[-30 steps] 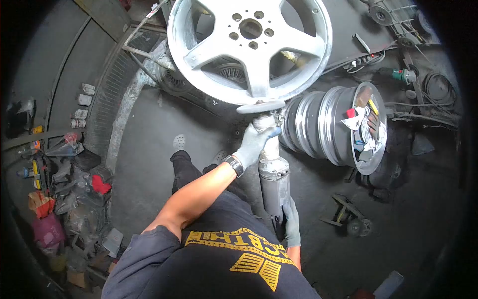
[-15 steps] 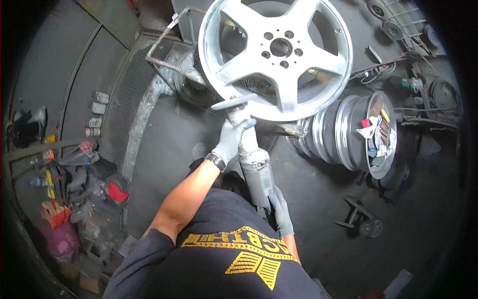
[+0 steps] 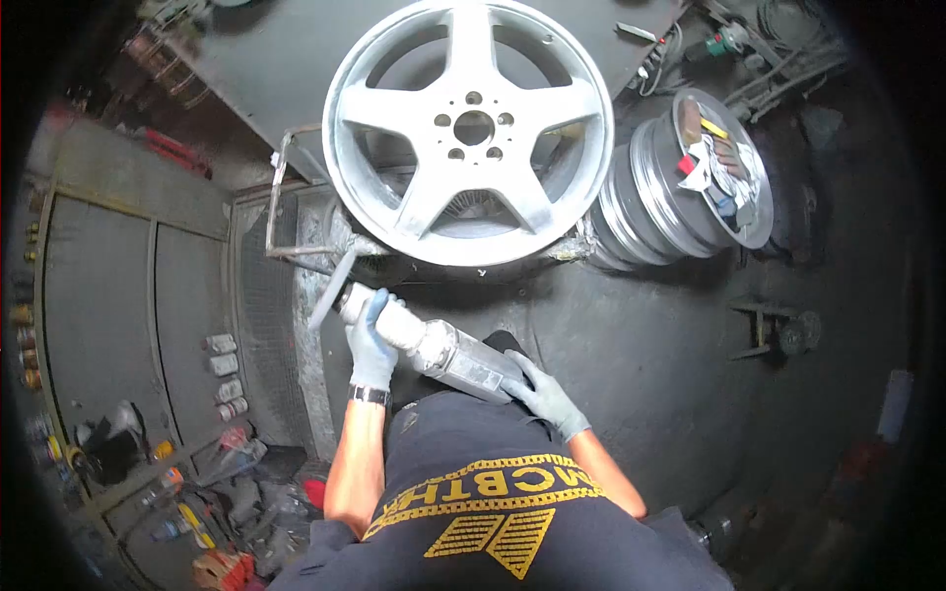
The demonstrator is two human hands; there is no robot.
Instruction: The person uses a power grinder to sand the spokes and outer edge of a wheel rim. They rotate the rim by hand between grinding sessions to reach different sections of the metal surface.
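Grinder (image 3: 463, 364) slants across the near middle, disc (image 3: 332, 292) toward the far left. Yellow chest letters (image 3: 510, 480) include C, B, T, H. Left hand (image 3: 372, 345) clasps the grinder; right hand (image 3: 545, 396) touches its near end, grip unclear. Watch (image 3: 370, 395) on left wrist.

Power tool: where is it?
Head view, just left of centre below the spoked wheel: the power tool is in the left hand, right hand on its rear end.

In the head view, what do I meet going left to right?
White cylindrical cans, pale flat disc, grey-gloved left hand, grey boxy tool body, grey-gloved right hand, shiny silver metal barrel-shaped wheel.
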